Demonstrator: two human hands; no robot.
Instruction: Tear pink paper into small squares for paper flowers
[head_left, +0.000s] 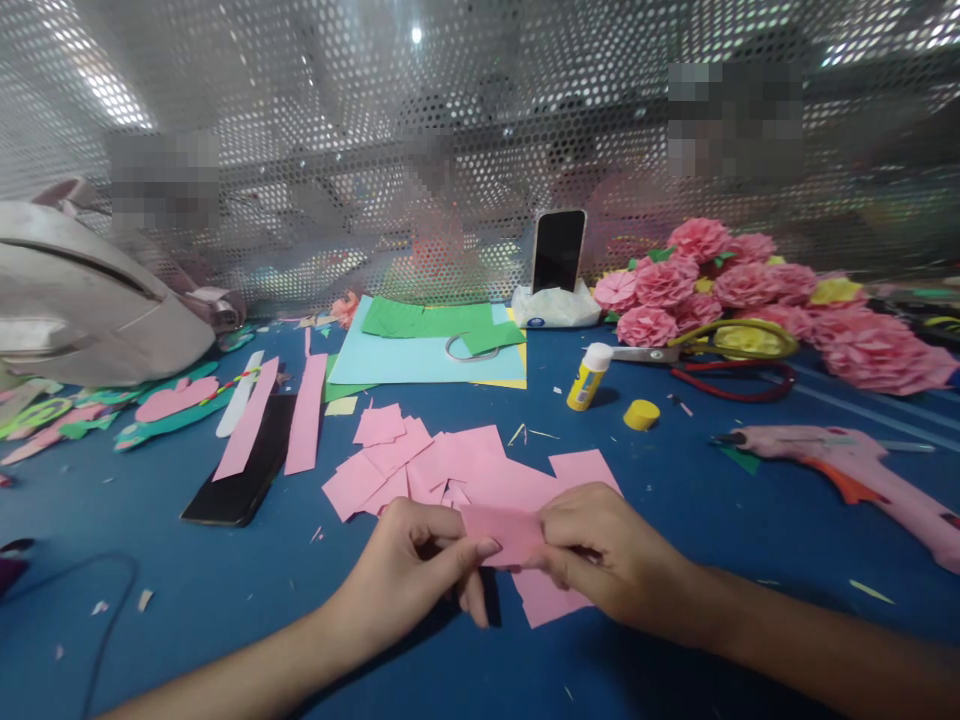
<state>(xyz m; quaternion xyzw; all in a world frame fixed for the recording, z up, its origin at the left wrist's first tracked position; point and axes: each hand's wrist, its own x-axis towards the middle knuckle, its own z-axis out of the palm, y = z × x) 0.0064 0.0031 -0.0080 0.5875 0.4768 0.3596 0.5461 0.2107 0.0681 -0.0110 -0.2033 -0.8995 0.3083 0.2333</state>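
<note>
Both my hands pinch one small pink paper piece just above the blue table. My left hand grips its left end with thumb and fingers closed. My right hand holds its right end, fingers curled. Right behind them lies a heap of several cut pink paper squares, and another pink square lies under my right hand.
Pink paper strips lie over a black phone at left. A glue stick and its yellow cap, scissors, a pink glue gun, pink paper flowers, coloured sheets and an upright phone stand farther back.
</note>
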